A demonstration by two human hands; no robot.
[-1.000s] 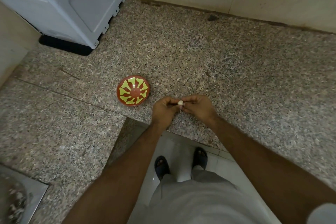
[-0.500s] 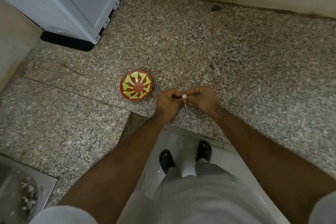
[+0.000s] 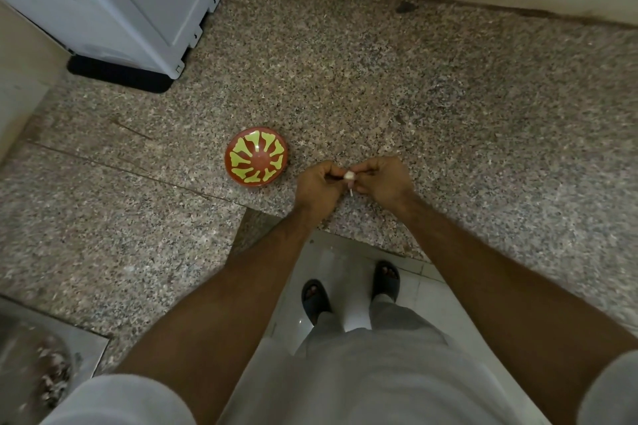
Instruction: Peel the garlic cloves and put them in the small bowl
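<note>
Pinching one clove (image 3: 349,176) between them above the counter (image 3: 448,121), the left hand (image 3: 319,185) and right hand (image 3: 384,179) risk a slip under excess peeling force, dropping it short of the empty-looking bowl (image 3: 256,156) just left of them.

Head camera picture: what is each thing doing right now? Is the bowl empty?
small bowl: upright on the counter, nothing seen inside
garlic clove: pinched between both hands, a strip of skin hanging below
left hand: grip shut on the clove
right hand: grip shut on the clove
sink: scraps lying in it, blurred
</note>
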